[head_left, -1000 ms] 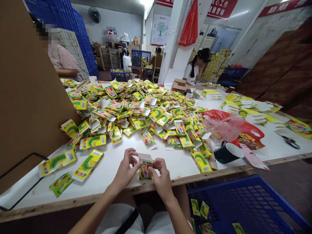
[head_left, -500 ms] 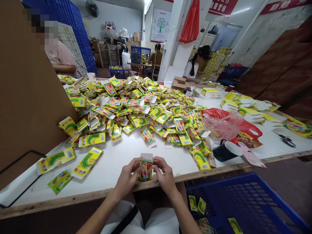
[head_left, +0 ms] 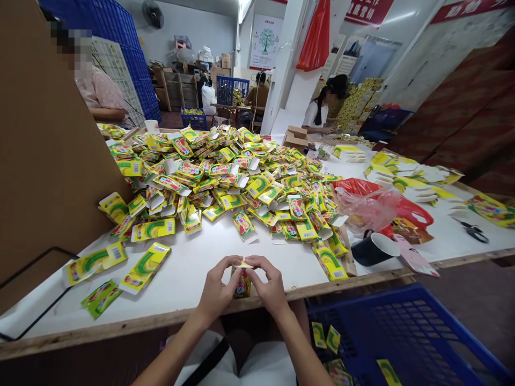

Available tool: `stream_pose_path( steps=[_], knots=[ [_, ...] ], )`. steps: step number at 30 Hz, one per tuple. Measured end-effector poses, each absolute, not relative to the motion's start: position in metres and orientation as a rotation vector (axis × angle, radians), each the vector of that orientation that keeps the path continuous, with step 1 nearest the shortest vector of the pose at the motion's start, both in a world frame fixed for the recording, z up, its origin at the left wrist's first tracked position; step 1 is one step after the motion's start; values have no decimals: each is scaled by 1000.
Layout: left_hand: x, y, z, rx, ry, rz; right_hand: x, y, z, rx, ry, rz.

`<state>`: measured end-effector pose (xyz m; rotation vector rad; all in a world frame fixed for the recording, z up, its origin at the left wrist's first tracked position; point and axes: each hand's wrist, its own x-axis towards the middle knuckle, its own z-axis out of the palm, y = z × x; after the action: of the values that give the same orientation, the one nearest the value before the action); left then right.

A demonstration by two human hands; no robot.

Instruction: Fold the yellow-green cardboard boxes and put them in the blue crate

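A small yellow, green and red candy box point(head_left: 242, 284) stands upright near the table's front edge. My left hand point(head_left: 219, 284) grips its left side, and my right hand point(head_left: 265, 281) grips the right side. The fingertips of both hands meet at the box top, pressing on its white flap, which is folded over. Behind my hands rises a big heap of similar boxes point(head_left: 225, 177), several with white flaps standing out. Two flattened-looking yellow boxes point(head_left: 145, 268) and a green sachet point(head_left: 100, 298) lie to the left.
On the right are a dark mug point(head_left: 368, 252), red and clear plastic bags point(head_left: 370, 203), scissors point(head_left: 473, 231) and stacks of flat cartons point(head_left: 414, 187). A blue crate point(head_left: 410, 321) with several boxes sits below the table edge. Large cardboard point(head_left: 52, 150) stands left. Other people sit beyond the heap.
The white top flap stood up before and now lies folded down. My fingers and thumbs have moved from the box's sides up onto its top edge.
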<state>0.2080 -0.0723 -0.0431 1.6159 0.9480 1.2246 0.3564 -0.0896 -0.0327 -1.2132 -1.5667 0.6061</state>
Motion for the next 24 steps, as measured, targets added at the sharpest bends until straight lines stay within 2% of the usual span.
stream_pose_path(
  steps=[10,19,21,24],
  knots=[
    [213,-63,-43,1425,1056,1268,347,-78,-24,-1352,-1541,564],
    [200,-71,-53,1512,932,1234,345,-89,-33,-1277,-1486,722],
    [188,-63,-52,1584,1018,1243,364,-101,-21,-1384,-1447,627],
    [161,-29,-50,1628,1373,1437,419,-129,5,-1632,-1398,311]
  ],
)
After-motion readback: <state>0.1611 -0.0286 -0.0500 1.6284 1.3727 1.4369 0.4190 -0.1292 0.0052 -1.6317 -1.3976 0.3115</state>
